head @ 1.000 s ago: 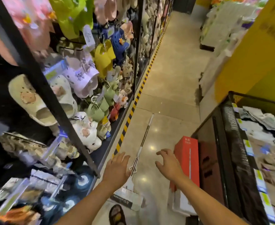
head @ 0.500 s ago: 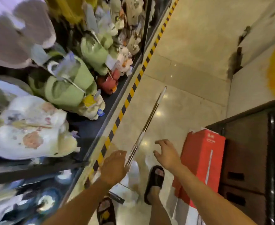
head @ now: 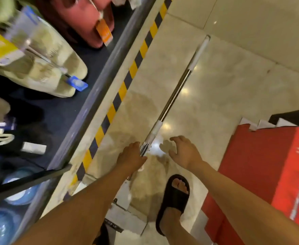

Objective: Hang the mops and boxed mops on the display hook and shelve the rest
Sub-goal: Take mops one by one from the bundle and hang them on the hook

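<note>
A mop lies on the floor, its metal and white handle point(head: 173, 96) running from the upper right down to my hands. Its flat white head point(head: 127, 221) sits near my feet, partly hidden under my left arm. My left hand point(head: 130, 156) curls around the lower part of the handle. My right hand point(head: 182, 152) hovers just right of the handle with fingers spread, holding nothing. A red boxed mop point(head: 261, 165) stands on the floor at the right.
A low dark shelf point(head: 99, 82) with slippers point(head: 44, 68) and blue bowls point(head: 17, 191) runs along the left, bordered by a yellow-black floor stripe point(head: 122, 91). My foot in a black sandal point(head: 175, 197) stands right of the mop head. A dark display unit point(head: 293, 119) is behind the red box.
The view has tilted down and come closer to the floor. Both hands have dropped toward the mop handle, and my left hand has closed on it.
</note>
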{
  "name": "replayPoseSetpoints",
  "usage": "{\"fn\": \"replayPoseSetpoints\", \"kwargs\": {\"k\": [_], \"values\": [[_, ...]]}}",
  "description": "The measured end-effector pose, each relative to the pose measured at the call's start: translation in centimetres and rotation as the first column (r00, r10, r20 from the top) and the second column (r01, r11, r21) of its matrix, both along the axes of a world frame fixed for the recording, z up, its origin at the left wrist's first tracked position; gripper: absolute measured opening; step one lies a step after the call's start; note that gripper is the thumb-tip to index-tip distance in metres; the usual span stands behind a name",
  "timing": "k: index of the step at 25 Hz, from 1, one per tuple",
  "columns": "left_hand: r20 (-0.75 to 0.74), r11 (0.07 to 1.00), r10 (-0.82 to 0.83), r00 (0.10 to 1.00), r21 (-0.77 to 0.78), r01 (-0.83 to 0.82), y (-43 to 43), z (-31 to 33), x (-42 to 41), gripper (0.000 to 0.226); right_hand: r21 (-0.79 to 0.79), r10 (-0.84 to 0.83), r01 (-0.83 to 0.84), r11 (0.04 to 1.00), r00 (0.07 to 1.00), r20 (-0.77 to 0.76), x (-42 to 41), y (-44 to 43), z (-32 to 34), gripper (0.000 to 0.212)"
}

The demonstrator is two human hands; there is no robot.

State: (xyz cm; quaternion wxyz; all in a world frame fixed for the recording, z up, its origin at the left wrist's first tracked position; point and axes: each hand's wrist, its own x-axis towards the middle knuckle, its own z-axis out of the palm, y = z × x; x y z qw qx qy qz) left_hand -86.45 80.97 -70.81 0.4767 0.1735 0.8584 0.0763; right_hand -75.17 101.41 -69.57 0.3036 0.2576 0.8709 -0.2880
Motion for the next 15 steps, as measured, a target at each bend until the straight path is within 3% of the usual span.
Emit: {"fn": "replayPoseSetpoints", "kwargs": {"k": [3, 6, 9, 11, 15], "values": [[-0.013, 0.997, 0.067, 0.998, 0.036, -0.066, 3.1, -5.9, -1.4, 0.07, 0.0, -0.021, 0.021, 1.0, 0.998, -0.064, -1.2, 2.0, -4.8, 0.054], [-0.029, 0.99, 0.131, 0.991, 0.06, -0.129, 5.3, -9.7, -2.3, 0.073, -0.055, -0.146, 0.141, 0.989, 0.982, -0.118, -1.9, 3.1, -8.0, 0.054], [-0.023, 0.98, 0.176, 0.984, 0.094, -0.173, 6.2, -12.9, -2.8, 0.052, -0.113, -0.257, 0.242, 0.964, 0.956, -0.144, -1.7, 3.5, -9.7, 0.055], [0.001, 0.976, 0.187, 0.982, 0.111, -0.186, 6.2, -13.4, -2.8, 0.037, -0.136, -0.305, 0.287, 0.948, 0.941, -0.143, -1.5, 3.7, -9.7, 0.053], [0.035, 0.968, 0.223, 0.974, 0.113, -0.226, 5.0, -10.2, -2.5, 0.033, -0.205, -0.458, 0.427, 0.881, 0.878, -0.141, -2.7, 3.5, -6.5, 0.047]]}}
